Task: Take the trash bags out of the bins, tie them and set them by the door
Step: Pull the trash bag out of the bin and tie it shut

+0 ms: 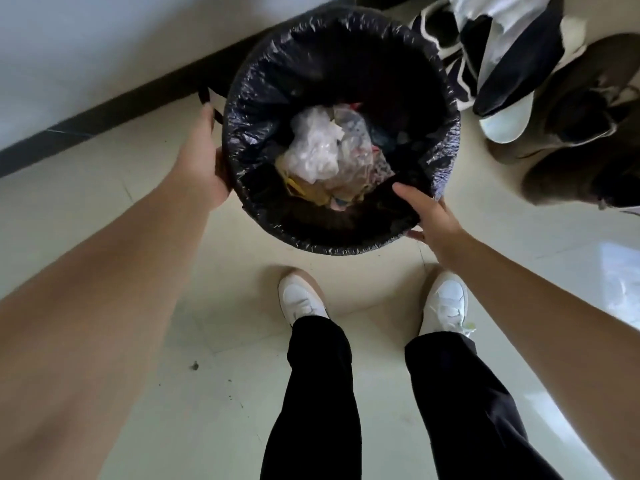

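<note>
Black trash bag (249, 98), rim pinched by the right hand (429, 213) while the left hand (201, 161) hid its grip, looked liable to tear under an uneven pull.

I have one view only, wide-angle camera on the wearer's head, facing steeply down and slightly forward, close above the lined bin (346, 247) at upper centre, floor (214, 271) around it, wearer's shoes (301, 299) at lower centre, frame edges bowed
</note>
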